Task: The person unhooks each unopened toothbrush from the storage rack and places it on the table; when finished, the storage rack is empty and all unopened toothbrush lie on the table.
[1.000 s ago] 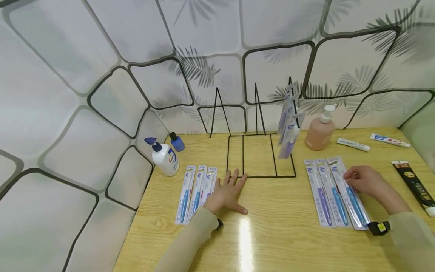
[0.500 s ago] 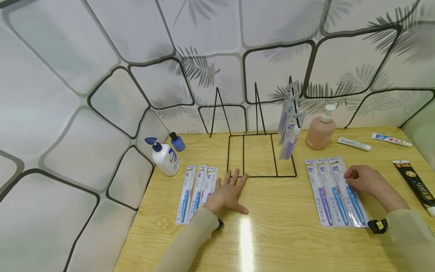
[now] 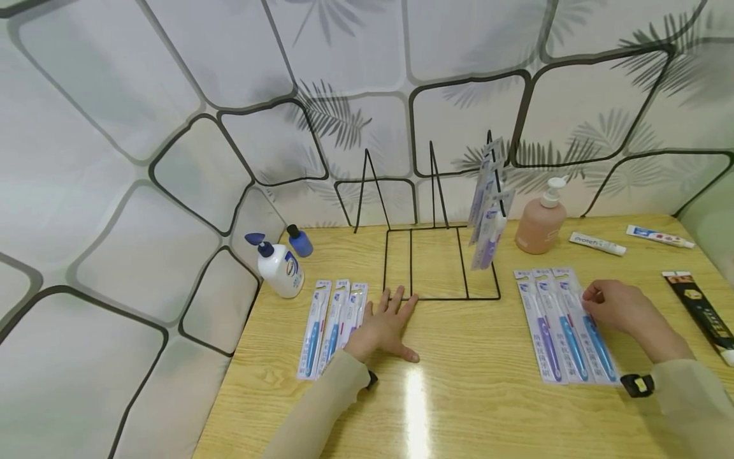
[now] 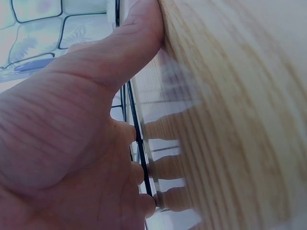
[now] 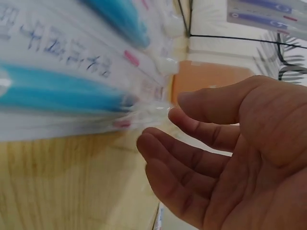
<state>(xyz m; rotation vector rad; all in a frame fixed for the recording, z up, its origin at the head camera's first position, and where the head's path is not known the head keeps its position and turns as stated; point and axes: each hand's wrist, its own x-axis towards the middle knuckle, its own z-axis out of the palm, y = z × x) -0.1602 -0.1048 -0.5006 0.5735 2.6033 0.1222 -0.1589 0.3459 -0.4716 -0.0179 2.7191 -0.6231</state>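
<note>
My left hand point(image 3: 383, 324) lies flat on the wooden table point(image 3: 470, 395), its straight fingers touching the front wire of a black wire rack point(image 3: 438, 262). In the left wrist view the left hand point(image 4: 91, 143) presses palm-down beside that wire. My right hand point(image 3: 616, 306) rests with loosely curled fingers at the right edge of the rightmost of three packed toothbrushes point(image 3: 564, 325). The right wrist view shows the fingertips point(image 5: 158, 139) touching that pack's edge point(image 5: 144, 112), with nothing held. Three more packed toothbrushes point(image 3: 332, 325) lie just left of my left hand.
Several toothbrush packs point(image 3: 487, 210) hang on the rack's right post. A peach pump bottle point(image 3: 539, 220), two toothpaste tubes point(image 3: 596, 243) point(image 3: 658, 236) and a black box point(image 3: 699, 312) lie to the right. A white pump bottle point(image 3: 279, 268) and small blue bottle point(image 3: 298, 240) stand back left.
The rightmost pack on the right has settled slightly left, flush against its neighbours. My right hand has barely shifted. The left hand has not moved.
</note>
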